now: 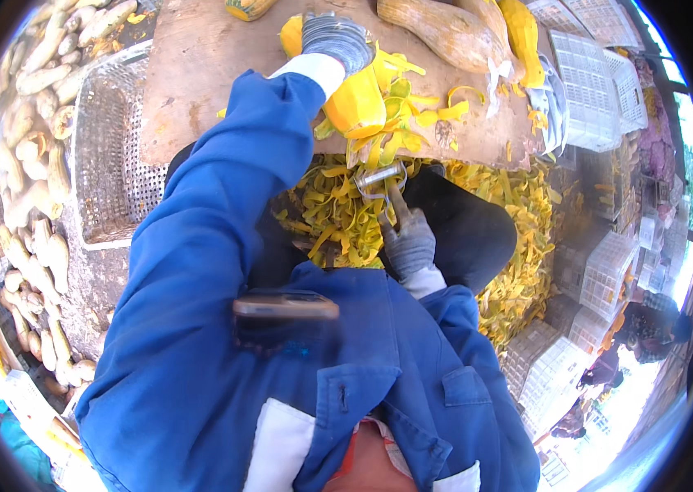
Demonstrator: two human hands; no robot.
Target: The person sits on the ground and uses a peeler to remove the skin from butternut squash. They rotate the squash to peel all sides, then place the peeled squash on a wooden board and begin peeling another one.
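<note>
My left hand [337,46], in a grey knit glove, grips a peeled yellow squash [356,111] lying on a wooden board [199,74]. Closer to my body, my gloved right hand [409,243] holds a metal peeler [380,175] just below the board's front edge. Yellow-green strips of peel [405,123] lie beside the squash and hang over that edge. Beneath the peeler, between my knees, more peel [346,209] is heaped up.
Unpeeled squashes [451,34] and a yellow one [522,37] lie at the board's far right. An open plastic crate [100,154] stands left. Many squashes [33,184] cover the ground beyond. Stacked crates [586,92], a peel heap [522,246] and people [648,326] are at right.
</note>
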